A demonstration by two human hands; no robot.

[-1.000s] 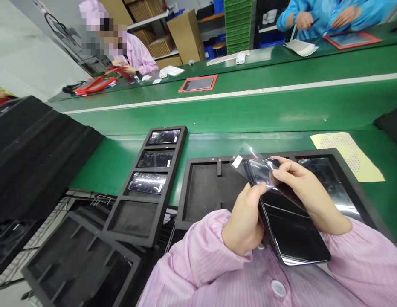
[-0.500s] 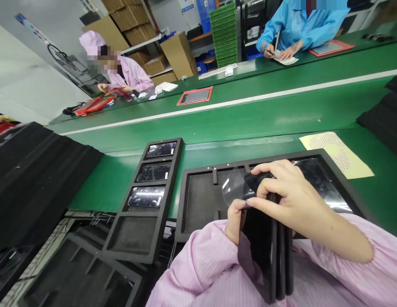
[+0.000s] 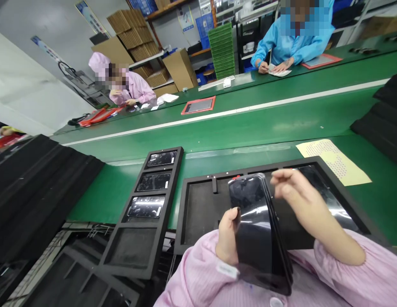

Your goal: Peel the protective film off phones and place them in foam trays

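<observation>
My left hand is wrapped round the left side of a small stack of dark, glossy phones, its thumb lying at the edge of the top one. The stack is tilted, screen up, in front of my chest. A small white label shows at its lower left, by my sleeve. My right hand hovers just right of the stack's upper end. Its fingers are loosely bent, with nothing visible between them. Beneath both hands lies a black foam tray with a bare compartment at the left and a glossy dark panel at the right.
A narrow black tray holding several phones stands to the left. A yellow sticker sheet lies at the right. Dark foam stacks flank the green bench. Two people work across the bench.
My right hand has come off the upper end of the stack and moved right. The stack has turned to show its top screen. The clear film no longer sticks out at its upper left.
</observation>
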